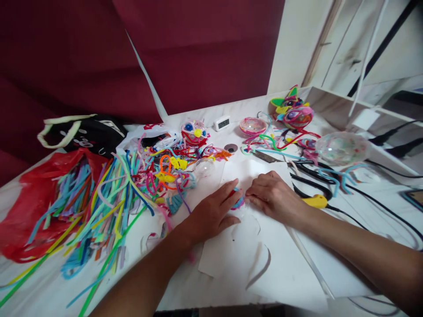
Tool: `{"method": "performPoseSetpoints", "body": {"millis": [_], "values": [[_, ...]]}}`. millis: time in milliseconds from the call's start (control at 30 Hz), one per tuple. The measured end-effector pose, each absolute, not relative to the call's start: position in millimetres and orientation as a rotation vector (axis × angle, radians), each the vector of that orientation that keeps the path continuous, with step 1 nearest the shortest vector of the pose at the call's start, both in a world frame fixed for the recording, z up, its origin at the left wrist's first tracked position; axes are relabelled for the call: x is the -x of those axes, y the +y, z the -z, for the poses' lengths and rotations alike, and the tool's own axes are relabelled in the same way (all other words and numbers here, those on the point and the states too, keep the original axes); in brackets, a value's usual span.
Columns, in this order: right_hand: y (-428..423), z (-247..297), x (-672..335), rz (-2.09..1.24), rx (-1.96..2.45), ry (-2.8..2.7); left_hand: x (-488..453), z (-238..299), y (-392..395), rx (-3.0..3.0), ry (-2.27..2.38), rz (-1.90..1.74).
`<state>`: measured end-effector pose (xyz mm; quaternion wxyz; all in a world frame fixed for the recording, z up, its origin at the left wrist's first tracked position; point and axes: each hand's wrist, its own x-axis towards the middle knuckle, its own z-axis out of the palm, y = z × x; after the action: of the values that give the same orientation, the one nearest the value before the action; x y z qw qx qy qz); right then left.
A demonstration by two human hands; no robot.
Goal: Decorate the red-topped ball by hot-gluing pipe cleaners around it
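Observation:
Under the fingers of my left hand (218, 209) is a small round piece in red, blue and pink (237, 199), perhaps coiled pipe cleaner. My left fingers press it against the white paper (277, 268) from the left, with the thumb below it. Just to the right, my right hand (269, 193) is closed in a pinch close to the piece's edge. What its fingertips hold is hidden. A thin curved strip (261, 268) lies on the paper in front of the hands.
Loose pipe cleaners (109, 211) spill from a red plastic bag (20, 220) at left. Behind stand a decorated ball (194, 134), a small digital clock (222, 123) and a pink-rimmed bowl (253, 127). At right are black-handled scissors (312, 185), a yellow-handled tool (315, 201) and cables.

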<state>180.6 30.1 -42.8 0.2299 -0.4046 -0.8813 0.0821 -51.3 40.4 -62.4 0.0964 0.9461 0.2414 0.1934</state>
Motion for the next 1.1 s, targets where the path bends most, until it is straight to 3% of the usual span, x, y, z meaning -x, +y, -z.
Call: {"method": "performPoseSetpoints", "body": {"millis": [300,1100], "values": [[30,42,-183,-0.14,1.126,-2.444,44,69,34,-2.749,0.98,-0.639],[24,36,-185,-0.239,1.07,-2.473,51,56,40,-2.662,0.766,-0.55]]}}
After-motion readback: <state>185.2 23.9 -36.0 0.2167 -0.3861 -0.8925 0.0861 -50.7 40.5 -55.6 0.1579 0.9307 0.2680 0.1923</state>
